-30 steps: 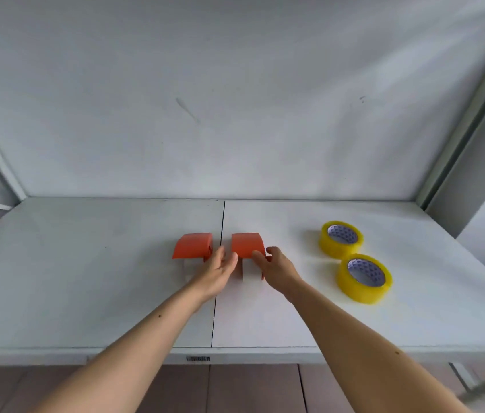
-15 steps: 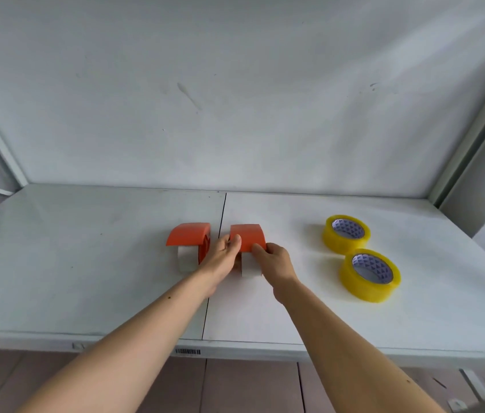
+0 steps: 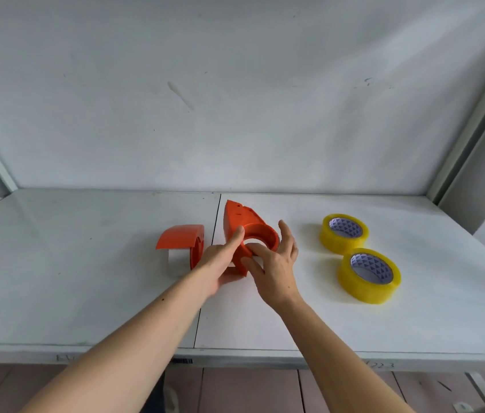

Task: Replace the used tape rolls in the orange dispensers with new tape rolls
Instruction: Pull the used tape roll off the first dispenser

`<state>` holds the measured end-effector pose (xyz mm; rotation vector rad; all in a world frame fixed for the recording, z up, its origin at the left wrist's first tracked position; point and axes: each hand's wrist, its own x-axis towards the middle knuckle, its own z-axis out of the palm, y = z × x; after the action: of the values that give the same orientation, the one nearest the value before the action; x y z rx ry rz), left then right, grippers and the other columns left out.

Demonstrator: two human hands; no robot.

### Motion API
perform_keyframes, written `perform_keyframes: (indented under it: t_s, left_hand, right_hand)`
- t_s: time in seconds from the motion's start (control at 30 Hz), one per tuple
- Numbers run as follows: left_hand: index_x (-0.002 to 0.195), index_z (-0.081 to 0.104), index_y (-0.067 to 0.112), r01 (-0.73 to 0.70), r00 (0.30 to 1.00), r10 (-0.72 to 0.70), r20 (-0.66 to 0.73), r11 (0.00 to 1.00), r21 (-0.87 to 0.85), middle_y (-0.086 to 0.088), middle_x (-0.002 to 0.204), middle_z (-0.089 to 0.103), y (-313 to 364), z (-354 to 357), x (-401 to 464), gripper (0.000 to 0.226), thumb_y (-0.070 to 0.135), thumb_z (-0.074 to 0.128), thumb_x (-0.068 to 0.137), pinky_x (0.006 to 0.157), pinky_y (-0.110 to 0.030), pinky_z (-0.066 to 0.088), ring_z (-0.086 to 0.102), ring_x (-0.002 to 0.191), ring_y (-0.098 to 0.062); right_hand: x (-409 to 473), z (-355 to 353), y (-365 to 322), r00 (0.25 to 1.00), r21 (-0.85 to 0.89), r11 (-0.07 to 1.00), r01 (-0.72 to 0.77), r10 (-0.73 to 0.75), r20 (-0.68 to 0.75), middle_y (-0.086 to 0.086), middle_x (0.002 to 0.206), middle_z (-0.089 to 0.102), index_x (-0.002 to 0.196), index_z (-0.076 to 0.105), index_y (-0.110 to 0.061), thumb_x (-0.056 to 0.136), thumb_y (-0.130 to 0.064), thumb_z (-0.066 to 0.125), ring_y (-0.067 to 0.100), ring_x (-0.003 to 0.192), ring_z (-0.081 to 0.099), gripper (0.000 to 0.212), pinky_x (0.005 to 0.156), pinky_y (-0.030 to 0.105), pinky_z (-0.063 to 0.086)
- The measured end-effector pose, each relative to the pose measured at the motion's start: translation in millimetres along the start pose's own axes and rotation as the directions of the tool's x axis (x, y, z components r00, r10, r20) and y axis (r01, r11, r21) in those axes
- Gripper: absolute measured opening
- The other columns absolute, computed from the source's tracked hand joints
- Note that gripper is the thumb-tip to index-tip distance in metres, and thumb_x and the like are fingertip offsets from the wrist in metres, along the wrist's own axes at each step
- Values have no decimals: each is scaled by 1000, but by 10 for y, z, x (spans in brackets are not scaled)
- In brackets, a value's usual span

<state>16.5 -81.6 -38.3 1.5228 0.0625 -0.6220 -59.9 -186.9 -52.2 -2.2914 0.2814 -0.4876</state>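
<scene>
Both hands have got one orange dispenser (image 3: 245, 226) tipped up mid-tabletop (image 3: 86, 278): left hand (image 3: 220, 262) grips its side, right hand (image 3: 277, 265) pinches its round end. Second dispenser (image 3: 180, 238) sits just left. Off right, nearer yellow roll (image 3: 369, 275), then farther yellow roll (image 3: 344, 234).

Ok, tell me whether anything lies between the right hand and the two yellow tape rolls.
Nothing visible does. Only the table top lies between the right hand, gripping the raised dispenser with the left hand, and the near yellow roll and far yellow roll. The second dispenser sits to the left, off that path.
</scene>
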Motion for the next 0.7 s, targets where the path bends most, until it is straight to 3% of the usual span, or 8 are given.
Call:
perform_keyframes:
  t_s: [0.07,0.17,0.27,0.37,0.43,0.57,0.63,0.7]
  left_hand:
    - [100,75,4,10,1000,-9,25,999,-53,-15,86,70,-24,19,26,64,63,65,79,83,-44,60,70,85,-29]
    - [106,73,7,-7,999,14,44,986,-165,-19,102,72,-98,43,69,55,57,60,87,87,-47,58,71,91,-31]
    - [114,67,8,10,998,9,66,958,-287,-28,111,69,-167,54,121,53,53,55,91,94,-51,54,68,104,-40]
    - [118,61,8,16,995,18,99,944,-331,-29,109,67,-229,93,158,49,50,50,96,89,-42,55,69,96,-37]
    - [118,61,6,26,992,21,122,930,-366,-25,104,69,-257,111,184,48,47,47,98,83,-38,56,71,89,-33]
    - [122,61,5,-30,986,86,140,933,-360,-19,112,70,-286,109,257,45,40,43,101,76,-38,60,74,91,-34]
    - [132,55,14,-76,983,132,127,926,-370,-17,120,68,-286,119,274,39,36,41,102,77,-41,60,71,99,-37]
    - [137,49,22,-85,977,152,151,922,-379,-16,125,66,-266,142,277,43,42,38,101,82,-44,59,69,104,-36]
  right_hand:
    - [10,-27,15,1000,104,994,15,-16,11,13,161,1,107,73,-23,89,-18,68,26,149,2,20,119,41,20]
    - [6,-97,68,999,322,946,26,-31,13,3,158,14,114,68,-29,80,-20,78,-8,142,14,37,117,35,27]
    - [11,-146,132,998,540,841,-27,56,-38,-9,153,25,123,52,-46,70,-37,82,-16,134,29,61,106,25,39]
    - [78,-201,172,972,662,730,-169,235,-12,-6,145,40,142,41,-27,85,-34,72,-27,107,47,65,84,5,43]
    - [145,-210,238,945,696,673,-249,327,21,-2,140,47,145,40,-15,91,-32,66,-9,110,54,62,83,11,42]
    - [228,-179,328,952,790,565,-239,295,76,24,114,68,117,63,0,84,-31,68,35,105,65,45,91,46,51]
    - [238,-217,330,958,833,498,-241,257,123,23,110,71,115,67,-2,87,-19,67,40,105,66,33,95,50,50]
    - [262,-262,324,964,842,482,-241,216,152,21,107,73,113,68,-2,89,-8,65,33,94,68,25,89,44,53]
